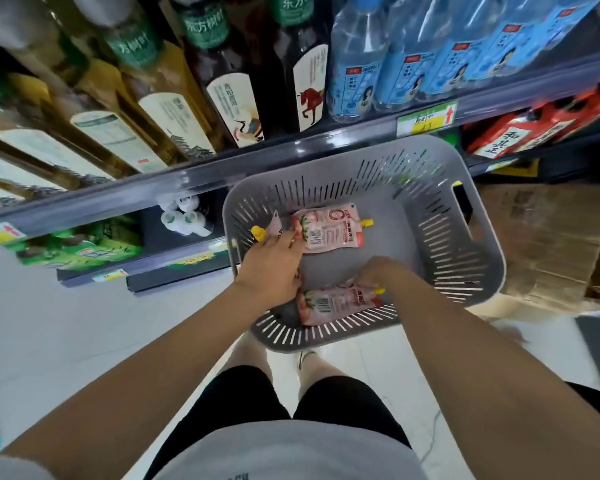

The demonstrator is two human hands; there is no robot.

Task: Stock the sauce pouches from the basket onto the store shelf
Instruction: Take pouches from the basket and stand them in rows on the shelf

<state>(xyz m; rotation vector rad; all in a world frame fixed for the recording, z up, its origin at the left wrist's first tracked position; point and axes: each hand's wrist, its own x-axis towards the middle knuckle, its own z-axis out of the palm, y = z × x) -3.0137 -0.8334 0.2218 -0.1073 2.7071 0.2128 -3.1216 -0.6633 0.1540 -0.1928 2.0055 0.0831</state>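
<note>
A grey slotted basket (465,216) stands on the floor below the shelf. Pink sauce pouches with yellow caps lie in it. One pouch (329,230) rests flat in the middle. Another pouch (272,230) is at the left wall, mostly hidden under my left hand (274,261), whose fingers lie on it beside its yellow cap. My right hand (374,271) pinches the cap end of a third pouch (333,304) at the near wall. The store shelf edge (291,150) runs above the basket.
Tall bottles (222,81) and blue-labelled water bottles (361,64) fill the upper shelf. Red packages (520,129) sit on the lower right shelf, green packs (84,251) on the lower left. A cardboard box (551,244) stands right of the basket. My legs are just behind it.
</note>
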